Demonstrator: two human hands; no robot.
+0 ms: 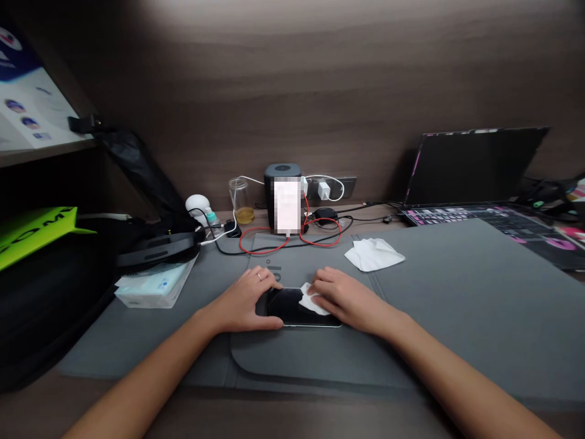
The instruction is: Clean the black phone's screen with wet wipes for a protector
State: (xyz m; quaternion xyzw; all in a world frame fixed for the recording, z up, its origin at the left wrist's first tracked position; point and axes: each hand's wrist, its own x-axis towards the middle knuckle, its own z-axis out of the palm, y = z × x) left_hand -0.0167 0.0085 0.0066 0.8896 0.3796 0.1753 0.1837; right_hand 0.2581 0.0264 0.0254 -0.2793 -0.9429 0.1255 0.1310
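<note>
A dark smartphone [292, 306] lies flat, screen up, on the raised centre pad of a grey desk mat [457, 305], its long axis running nine o'clock to three o'clock across the person's front; both hands meet on it. The left hand [249, 299], a ring on one finger, clamps the phone's nine o'clock end; its thumb lies along the near edge, its fingers curl over the far edge, closed snugly around the casing. The right hand [345, 299] comes in from the three o'clock side; its fingers, held together and slightly bent, press a small white wipe [313, 300] down onto the right half of the screen, so the wipe is pinned beneath them, not pinched up. The bare glass lies at nine o'clock from those fingertips, between the two hands; the right hand is the nearer to it.

At two o'clock from the phone, apart from it, a crumpled white tissue [373, 254] rests on the mat; at nine o'clock a soft tissue pack [153, 286] sits at the mat's edge. At eleven o'clock, by the wall, a glass jar [241, 200] stands upright, a little yellowish liquid in its bottom; a red cable [274, 241] loops beside it. An open laptop [475, 177] stands at two o'clock, well apart.
</note>
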